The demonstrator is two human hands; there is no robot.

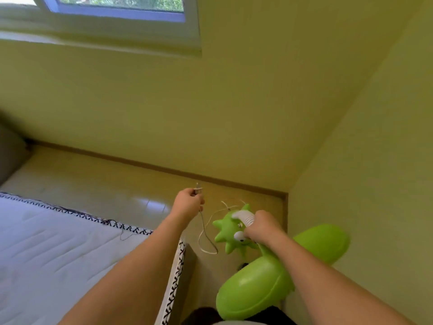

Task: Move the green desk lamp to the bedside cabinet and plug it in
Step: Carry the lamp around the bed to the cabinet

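Green desk lamp [264, 273] hangs from the right hand [261, 227] gripping its neck, while the left hand [188, 202] pinches its plug [198, 189], likely to keep the cord [206, 233] untangled.

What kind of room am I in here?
Most likely a bedroom: a bare quilted mattress fills the lower left, beside a glossy floor, under a window. No bedside cabinet or socket is in view.

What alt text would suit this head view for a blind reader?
A person carries a green desk lamp, right hand gripping its white ribbed neck, left hand holding its plug with the cord dangling. A mattress lies left; yellow-green walls meet ahead.
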